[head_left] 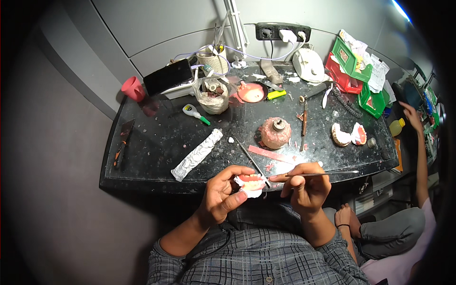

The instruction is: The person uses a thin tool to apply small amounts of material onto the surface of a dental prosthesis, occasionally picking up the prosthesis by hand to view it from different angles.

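My left hand (pixel 216 197) holds a dental model (pixel 250 186) of white plaster with pink wax gums and pale teeth, fingers and thumb closed around its side. In my right hand (pixel 308 190) a slim metal wax carver (pixel 344 173) is pinched, its shaft pointing right; the right index fingertip is close to the model's right edge. Just beyond the hands lie a thin metal tool (pixel 248 153) and a pink wax strip (pixel 268 154). A round, wax-crusted burner (pixel 274 135) stands farther back, with a wooden-handled wax knife (pixel 304 121) to its right.
On the black bench (pixel 152 164), a wrapped white roll (pixel 197 154) lies left and an opened plaster model pair (pixel 341 136) right. Behind are a pan of pink wax (pixel 251 91), a white device (pixel 308 65) and green boxes (pixel 373 99). A co-worker's arm (pixel 421 147) reaches in at right.
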Available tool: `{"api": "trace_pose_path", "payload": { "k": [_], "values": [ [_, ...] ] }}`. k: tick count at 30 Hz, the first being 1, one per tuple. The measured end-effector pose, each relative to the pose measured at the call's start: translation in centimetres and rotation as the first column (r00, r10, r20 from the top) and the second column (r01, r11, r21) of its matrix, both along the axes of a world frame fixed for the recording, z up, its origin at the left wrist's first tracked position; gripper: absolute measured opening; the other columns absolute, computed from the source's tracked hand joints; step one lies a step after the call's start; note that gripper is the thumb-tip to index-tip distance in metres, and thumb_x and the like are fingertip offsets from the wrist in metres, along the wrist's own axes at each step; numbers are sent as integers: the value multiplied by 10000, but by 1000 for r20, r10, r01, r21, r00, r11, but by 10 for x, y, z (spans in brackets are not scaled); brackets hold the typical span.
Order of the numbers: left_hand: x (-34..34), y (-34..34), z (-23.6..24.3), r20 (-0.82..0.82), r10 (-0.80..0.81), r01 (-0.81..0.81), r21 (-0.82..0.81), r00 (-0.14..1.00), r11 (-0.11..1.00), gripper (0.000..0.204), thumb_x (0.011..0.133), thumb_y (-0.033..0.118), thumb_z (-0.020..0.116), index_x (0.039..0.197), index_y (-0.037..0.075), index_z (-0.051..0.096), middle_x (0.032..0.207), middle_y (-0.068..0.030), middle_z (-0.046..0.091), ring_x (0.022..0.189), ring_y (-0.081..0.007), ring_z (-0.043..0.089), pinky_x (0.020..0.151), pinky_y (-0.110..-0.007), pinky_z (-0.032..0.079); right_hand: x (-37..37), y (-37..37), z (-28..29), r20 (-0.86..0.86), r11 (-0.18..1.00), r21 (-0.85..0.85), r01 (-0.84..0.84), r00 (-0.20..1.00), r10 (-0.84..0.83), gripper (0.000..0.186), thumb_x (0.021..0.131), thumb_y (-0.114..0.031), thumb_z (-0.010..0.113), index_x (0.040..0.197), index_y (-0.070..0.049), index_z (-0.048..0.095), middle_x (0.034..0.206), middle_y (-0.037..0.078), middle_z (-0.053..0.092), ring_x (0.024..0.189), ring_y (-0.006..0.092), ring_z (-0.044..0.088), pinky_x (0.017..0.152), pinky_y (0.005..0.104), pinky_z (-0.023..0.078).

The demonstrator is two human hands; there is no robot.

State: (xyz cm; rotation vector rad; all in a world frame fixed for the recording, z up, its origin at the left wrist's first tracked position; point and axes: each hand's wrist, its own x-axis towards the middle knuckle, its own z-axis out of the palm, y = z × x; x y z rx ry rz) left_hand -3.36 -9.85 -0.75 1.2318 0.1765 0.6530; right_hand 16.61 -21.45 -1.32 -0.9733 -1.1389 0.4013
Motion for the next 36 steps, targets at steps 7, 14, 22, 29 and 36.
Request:
{"api": "trace_pose_path", "payload": {
  "k": [7, 14, 22, 29, 36],
  "values": [
    [0, -4, -3, 8, 85, -86, 52, 996, 995, 661, 922, 176, 714, 1428, -148, 439, 1347, -235, 584, 1272, -266, 601, 1122, -404, 467, -12, 4, 25, 461, 985, 173, 9, 883, -89, 231, 880, 6, 785, 1098, 28, 711, 1054, 202, 769, 1011, 344, 775, 908, 425, 640],
    [1, -3, -5, 18, 119, -121, 128, 993, 984, 678, 928, 184, 719, 1442, -148, 426, 1369, -241, 568, 1293, -276, 585, 1136, -409, 458, -15, 8, 23, 570, 979, 206, 1, 812, -121, 228, 820, 14, 813, 1044, 17, 770, 1077, 165, 765, 1074, 331, 761, 880, 391, 645],
    [4, -5, -9, 53, 165, -172, 158, 985, 972, 695, 939, 190, 776, 1449, -131, 428, 1388, -233, 559, 1316, -285, 569, 1144, -408, 454, -19, 8, 24, 592, 975, 221, 39, 789, -166, 233, 814, 23, 823, 1038, 30, 762, 1066, 162, 764, 1088, 333, 758, 875, 378, 647],
    [6, -4, -10, 62, 184, -193, 200, 981, 961, 682, 948, 196, 776, 1444, -127, 437, 1403, -231, 538, 1320, -290, 567, 1138, -410, 462, -19, 8, 23, 596, 972, 227, 58, 781, -186, 234, 811, 36, 819, 1037, 42, 758, 1060, 169, 762, 1071, 332, 763, 866, 374, 648],
    [6, -4, -11, 89, 162, -175, 170, 983, 970, 634, 932, 87, 776, 1430, -131, 450, 1392, -222, 535, 1325, -279, 558, 1136, -413, 451, -18, 10, 23, 564, 973, 228, 35, 810, -161, 223, 804, 43, 819, 1020, 40, 762, 1045, 169, 763, 1044, 325, 768, 839, 363, 652]
  ]
}}
